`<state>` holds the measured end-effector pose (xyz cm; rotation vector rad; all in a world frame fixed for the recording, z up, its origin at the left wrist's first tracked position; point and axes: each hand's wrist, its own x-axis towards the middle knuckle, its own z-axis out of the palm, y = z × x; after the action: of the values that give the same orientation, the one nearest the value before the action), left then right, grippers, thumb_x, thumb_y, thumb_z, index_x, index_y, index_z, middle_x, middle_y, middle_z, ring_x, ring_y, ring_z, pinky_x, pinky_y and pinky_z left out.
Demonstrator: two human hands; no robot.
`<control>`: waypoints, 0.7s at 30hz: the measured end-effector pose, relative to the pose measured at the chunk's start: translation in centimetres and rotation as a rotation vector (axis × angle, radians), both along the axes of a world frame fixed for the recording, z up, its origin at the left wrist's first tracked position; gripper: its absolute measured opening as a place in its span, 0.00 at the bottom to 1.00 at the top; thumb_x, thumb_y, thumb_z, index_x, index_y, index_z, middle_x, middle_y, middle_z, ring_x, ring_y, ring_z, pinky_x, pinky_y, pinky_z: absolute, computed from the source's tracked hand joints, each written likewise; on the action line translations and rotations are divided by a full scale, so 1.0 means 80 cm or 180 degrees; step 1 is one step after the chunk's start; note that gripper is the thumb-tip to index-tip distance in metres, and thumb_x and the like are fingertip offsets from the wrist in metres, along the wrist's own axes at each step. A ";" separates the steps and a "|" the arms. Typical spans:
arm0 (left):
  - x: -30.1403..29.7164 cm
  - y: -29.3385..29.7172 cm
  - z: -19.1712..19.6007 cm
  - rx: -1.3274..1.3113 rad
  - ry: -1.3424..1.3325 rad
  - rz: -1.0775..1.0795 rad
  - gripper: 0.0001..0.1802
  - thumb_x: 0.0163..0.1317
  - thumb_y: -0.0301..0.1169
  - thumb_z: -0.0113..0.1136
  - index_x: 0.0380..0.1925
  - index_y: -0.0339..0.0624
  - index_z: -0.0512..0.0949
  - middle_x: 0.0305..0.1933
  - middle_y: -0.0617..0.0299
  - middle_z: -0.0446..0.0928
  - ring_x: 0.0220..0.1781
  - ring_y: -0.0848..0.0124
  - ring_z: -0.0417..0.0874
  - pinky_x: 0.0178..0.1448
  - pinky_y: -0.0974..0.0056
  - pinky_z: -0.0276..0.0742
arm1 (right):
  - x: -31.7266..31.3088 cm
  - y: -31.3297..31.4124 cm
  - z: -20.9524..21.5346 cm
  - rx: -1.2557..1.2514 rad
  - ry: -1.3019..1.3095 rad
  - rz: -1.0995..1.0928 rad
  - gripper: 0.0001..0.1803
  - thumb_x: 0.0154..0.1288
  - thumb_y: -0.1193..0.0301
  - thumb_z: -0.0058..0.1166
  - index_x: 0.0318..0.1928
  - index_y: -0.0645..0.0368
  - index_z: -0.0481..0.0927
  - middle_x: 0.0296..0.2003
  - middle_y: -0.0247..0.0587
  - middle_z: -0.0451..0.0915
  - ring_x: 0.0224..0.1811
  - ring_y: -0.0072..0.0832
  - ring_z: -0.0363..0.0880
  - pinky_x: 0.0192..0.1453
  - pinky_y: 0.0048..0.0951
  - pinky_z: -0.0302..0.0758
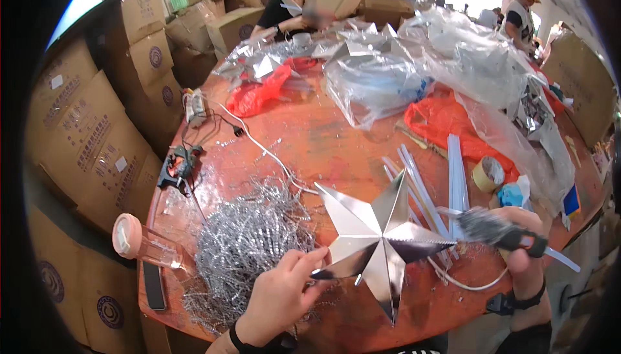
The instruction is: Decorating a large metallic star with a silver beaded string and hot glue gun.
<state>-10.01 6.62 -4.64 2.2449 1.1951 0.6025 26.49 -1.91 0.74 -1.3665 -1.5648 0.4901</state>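
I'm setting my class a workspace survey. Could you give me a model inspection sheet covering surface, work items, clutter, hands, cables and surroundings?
Surface: reddish tabletop, scuffed and marked.
Work items: silver five-pointed star, glue gun, translucent glue sticks, heap of silver tinsel.
Clutter: pink-lidded bottle, smartphone, tape roll, red plastic bags, clear plastic wrapping.
Hands: left hand pinches one star tip; right hand grips the glue gun.
Cables: white cable runs from beside a power strip toward the star; another white length loops below the glue gun. Any join is hidden.
Surroundings: stacked cardboard boxes at left; co-workers beyond the tabletop.
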 end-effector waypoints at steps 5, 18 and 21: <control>0.003 0.003 -0.005 -0.0039 -0.0063 0.0090 0.30 0.53 0.26 0.76 0.58 0.44 0.79 0.36 0.58 0.79 0.33 0.66 0.84 0.38 0.64 0.81 | -0.017 0.033 -0.020 0.0300 -0.1030 0.0809 0.50 0.41 0.21 0.57 0.33 0.62 0.82 0.29 0.45 0.85 0.30 0.40 0.87 0.36 0.32 0.81; 0.005 0.004 -0.005 -0.0043 0.0098 0.0052 0.31 0.52 0.27 0.77 0.58 0.43 0.78 0.37 0.54 0.81 0.34 0.63 0.86 0.38 0.62 0.82 | -0.020 0.039 -0.046 0.0156 -0.1155 0.0749 0.46 0.38 0.25 0.62 0.32 0.61 0.80 0.26 0.42 0.82 0.29 0.41 0.84 0.35 0.34 0.78; 0.004 0.004 -0.005 -0.0058 0.0141 0.0038 0.32 0.53 0.27 0.77 0.59 0.42 0.78 0.38 0.54 0.82 0.34 0.63 0.87 0.39 0.62 0.82 | -0.020 0.041 -0.049 0.0151 -0.1199 0.0726 0.46 0.39 0.25 0.61 0.32 0.61 0.80 0.26 0.42 0.81 0.28 0.41 0.83 0.34 0.34 0.77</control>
<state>-9.73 6.96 -5.03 2.2482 1.2314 0.5470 24.86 1.37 -3.21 -1.3022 -2.0412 0.3407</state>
